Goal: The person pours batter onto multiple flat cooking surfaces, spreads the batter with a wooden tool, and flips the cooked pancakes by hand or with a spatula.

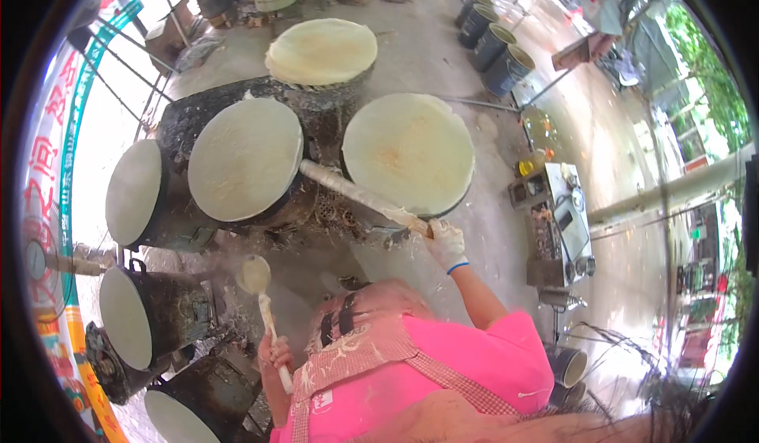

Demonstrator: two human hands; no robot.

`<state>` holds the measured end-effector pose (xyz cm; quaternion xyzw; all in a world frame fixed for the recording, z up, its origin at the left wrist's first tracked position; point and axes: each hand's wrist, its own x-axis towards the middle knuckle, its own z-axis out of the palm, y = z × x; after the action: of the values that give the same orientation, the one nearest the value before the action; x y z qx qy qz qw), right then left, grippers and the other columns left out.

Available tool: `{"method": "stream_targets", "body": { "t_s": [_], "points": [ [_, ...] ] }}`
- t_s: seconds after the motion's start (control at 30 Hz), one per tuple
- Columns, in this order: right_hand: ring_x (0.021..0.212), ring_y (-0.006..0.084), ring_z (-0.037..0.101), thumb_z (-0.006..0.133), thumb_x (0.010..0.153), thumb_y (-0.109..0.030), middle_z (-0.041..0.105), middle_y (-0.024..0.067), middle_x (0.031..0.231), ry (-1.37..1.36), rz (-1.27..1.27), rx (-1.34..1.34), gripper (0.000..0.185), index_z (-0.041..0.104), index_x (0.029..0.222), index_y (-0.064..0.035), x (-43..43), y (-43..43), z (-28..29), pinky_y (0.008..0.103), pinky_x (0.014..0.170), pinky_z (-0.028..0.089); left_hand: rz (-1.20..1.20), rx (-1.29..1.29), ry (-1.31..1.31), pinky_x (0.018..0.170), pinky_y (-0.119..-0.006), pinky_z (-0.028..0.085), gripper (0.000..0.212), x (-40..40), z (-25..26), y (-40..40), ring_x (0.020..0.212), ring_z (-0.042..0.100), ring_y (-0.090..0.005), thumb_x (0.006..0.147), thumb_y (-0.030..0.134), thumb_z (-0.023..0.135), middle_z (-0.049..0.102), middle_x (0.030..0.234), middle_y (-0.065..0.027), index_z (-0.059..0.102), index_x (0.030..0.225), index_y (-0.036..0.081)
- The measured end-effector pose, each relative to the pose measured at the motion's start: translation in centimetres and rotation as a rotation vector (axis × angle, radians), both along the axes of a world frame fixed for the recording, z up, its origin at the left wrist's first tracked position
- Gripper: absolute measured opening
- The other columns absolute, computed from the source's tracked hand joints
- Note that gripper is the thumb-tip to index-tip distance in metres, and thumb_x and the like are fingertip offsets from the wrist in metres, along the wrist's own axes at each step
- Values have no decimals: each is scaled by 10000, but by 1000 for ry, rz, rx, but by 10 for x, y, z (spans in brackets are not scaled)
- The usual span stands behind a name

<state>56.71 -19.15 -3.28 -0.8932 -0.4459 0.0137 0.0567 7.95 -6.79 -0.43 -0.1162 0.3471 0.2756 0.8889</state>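
Note:
My right hand, in a white work glove with a blue cuff, grips the end of a long batter-coated stick. The stick slants up and left, between two round griddles. Its far end meets the rim of the left-centre griddle, which a pale sheet covers. A similar sheet with a browned patch covers the right griddle. Low on the left, my left hand holds a ladle by its pale handle. The ladle's head looks pale; I cannot tell what is in it.
More sheet-covered griddles stand around: a far one, a left one, a lower-left one and one at the bottom. Several dark buckets line the upper right. A small table carries a phone-like object.

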Motion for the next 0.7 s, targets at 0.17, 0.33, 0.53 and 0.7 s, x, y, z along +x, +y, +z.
{"method": "stream_targets", "body": {
  "t_s": [0.17, 0.33, 0.53, 0.7],
  "points": [
    [731, 327, 627, 681, 742, -324, 603, 126, 969, -42, 134, 20, 406, 574, 1067, -105, -21, 28, 8, 464, 654, 501, -147, -82, -189, 370, -216, 361, 395, 6, 34, 39, 422, 358, -72, 999, 392, 380, 401, 626, -1, 488, 1293, 150],
    [832, 353, 639, 667, 753, -358, 571, 160, 1071, 21, 104, 163, 489, 535, 1133, -79, -56, 149, 14, 479, 666, 512, -35, -221, -76, 365, -208, 336, 336, -2, 32, 39, 438, 373, -65, 1011, 346, 368, 383, 642, 7, 509, 1268, 182],
    [819, 322, 663, 549, 804, -246, 631, 186, 973, 2, 125, -47, 277, 614, 964, -30, -30, 218, 22, 458, 659, 519, -86, -299, -329, 384, -207, 317, 356, -29, 18, 32, 425, 338, -92, 972, 302, 466, 355, 635, 6, 512, 1210, 41],
    [751, 360, 667, 537, 780, -228, 666, 206, 820, -92, 123, 44, 274, 672, 888, -16, 15, 216, 95, 471, 693, 515, -144, -234, -464, 354, -221, 303, 230, -83, -45, 20, 409, 355, -88, 964, 318, 476, 347, 564, 14, 578, 1141, 213]
  ]
}}
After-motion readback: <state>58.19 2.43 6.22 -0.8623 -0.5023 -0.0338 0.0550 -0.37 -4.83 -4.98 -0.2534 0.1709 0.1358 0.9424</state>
